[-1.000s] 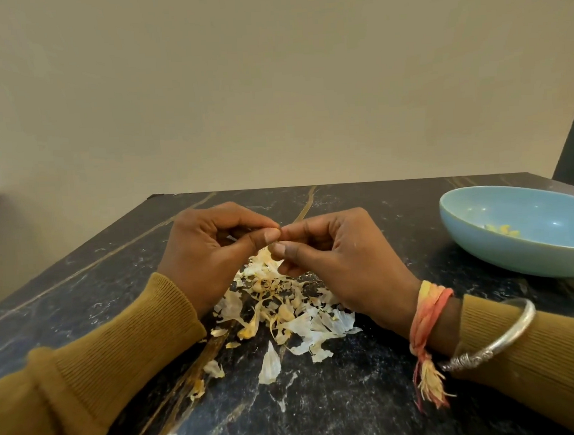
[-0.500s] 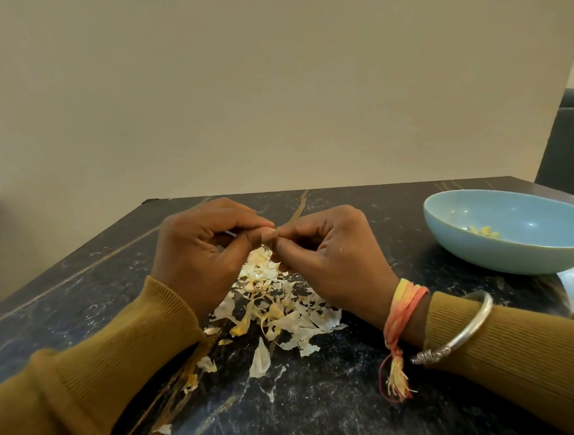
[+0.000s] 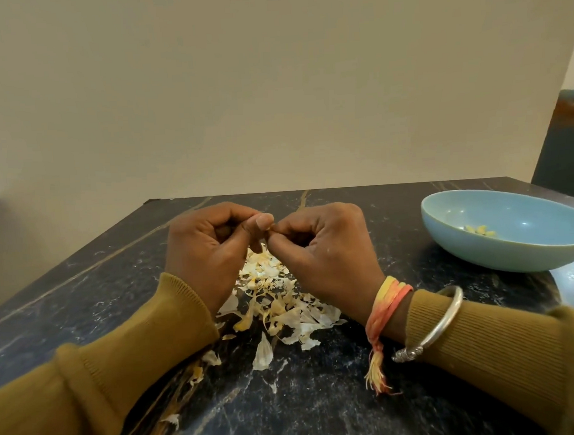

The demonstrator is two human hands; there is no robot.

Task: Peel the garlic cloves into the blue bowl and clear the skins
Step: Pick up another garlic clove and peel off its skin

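Observation:
My left hand (image 3: 202,251) and my right hand (image 3: 327,251) meet fingertip to fingertip above the middle of the table, fingers curled. Between the thumbs and forefingers they pinch a small garlic clove (image 3: 270,230), almost wholly hidden by the fingers. Directly under the hands lies a heap of white and yellowish garlic skins (image 3: 277,304), with a few loose flakes nearer to me. The blue bowl (image 3: 500,252) stands at the right, with a few peeled yellow cloves (image 3: 479,230) inside.
The dark marble table (image 3: 322,408) ends at a plain beige wall behind it. A dark chair back (image 3: 561,149) shows at the far right. A silver bangle and an orange thread are on my right wrist.
Both hands stay together on the clove, fingers shifting slightly. The view has drifted, so the hands and bowl sit a little further left in the frame.

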